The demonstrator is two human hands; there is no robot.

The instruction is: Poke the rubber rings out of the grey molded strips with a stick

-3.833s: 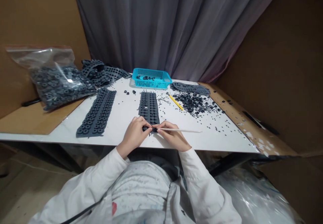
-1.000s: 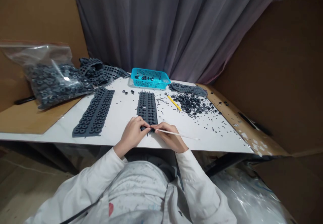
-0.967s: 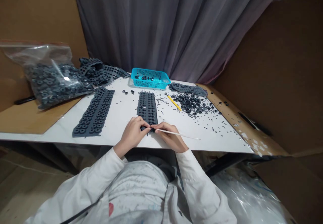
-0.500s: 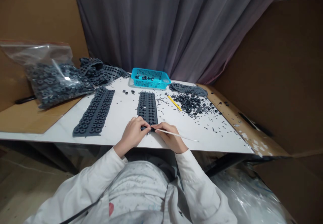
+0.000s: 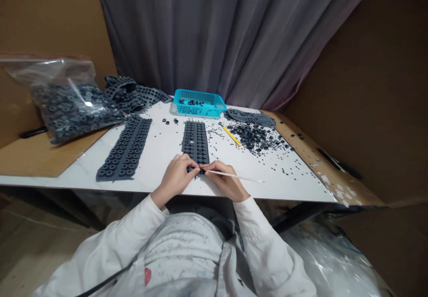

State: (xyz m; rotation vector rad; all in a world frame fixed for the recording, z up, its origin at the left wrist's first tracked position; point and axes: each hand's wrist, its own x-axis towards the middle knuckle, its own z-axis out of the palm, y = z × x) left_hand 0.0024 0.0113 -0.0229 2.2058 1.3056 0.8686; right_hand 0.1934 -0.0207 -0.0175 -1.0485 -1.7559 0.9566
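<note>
A dark grey rubber strip (image 5: 195, 140) studded with rows of small round parts lies lengthwise on the white table (image 5: 160, 154). My left hand (image 5: 176, 176) is closed, pinching the strip's near end. My right hand (image 5: 223, 180) is closed on a thin white stick (image 5: 240, 177), whose tip meets the strip's near end beside my left fingers. The stick's free end points right over the table.
A second studded strip (image 5: 125, 147) lies to the left. A clear bag of parts (image 5: 70, 105) and piled strips (image 5: 130, 94) sit at the back left. A blue basket (image 5: 199, 103), a yellow pencil (image 5: 231, 136) and a heap of loose parts (image 5: 256, 136) are behind and right.
Both hands stay at the strip's near end. The stick's free end has tilted slightly, and the view has shifted a little.
</note>
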